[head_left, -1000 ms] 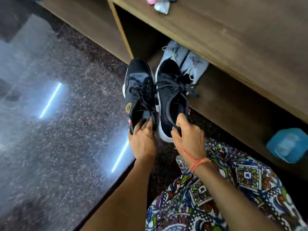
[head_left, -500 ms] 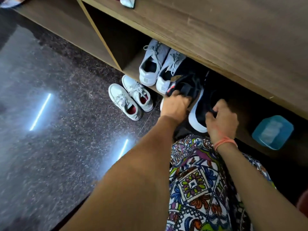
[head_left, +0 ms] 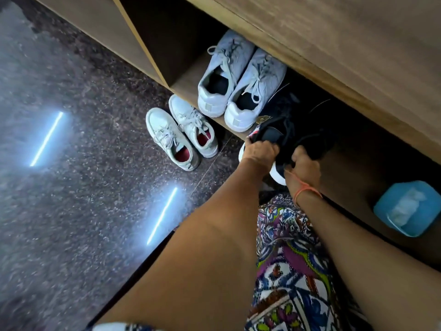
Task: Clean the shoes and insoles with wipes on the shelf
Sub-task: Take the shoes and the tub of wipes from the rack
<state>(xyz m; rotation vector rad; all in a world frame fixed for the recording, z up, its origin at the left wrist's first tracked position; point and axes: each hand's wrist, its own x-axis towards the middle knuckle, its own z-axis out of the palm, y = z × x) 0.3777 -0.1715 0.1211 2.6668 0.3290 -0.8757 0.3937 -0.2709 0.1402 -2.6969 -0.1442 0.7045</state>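
Two black shoes with white soles lie in the lower shelf compartment (head_left: pixel 191 84), toes pointing in under the upper board. My left hand (head_left: pixel 261 150) grips the heel of the left black shoe (head_left: pixel 272 132). My right hand (head_left: pixel 304 163), with an orange thread at the wrist, holds the heel of the right black shoe (head_left: pixel 315 137). To their left a pair of pale grey sneakers (head_left: pixel 229 80) stands on the same shelf. At the right, a blue tub of wipes (head_left: pixel 409 207) sits on the shelf with its lid open.
A smaller pair of white sneakers with red insoles (head_left: pixel 181 132) stands on the dark speckled floor (head_left: pixel 83 187) in front of the shelf. The wooden top board (head_left: pixel 346 37) overhangs the compartment. My patterned clothing (head_left: pixel 293 271) fills the lower middle.
The black shoes went from held up over the floor into the shelf compartment, beside the grey pair. Both hands have stayed on the heels and pushed further in.
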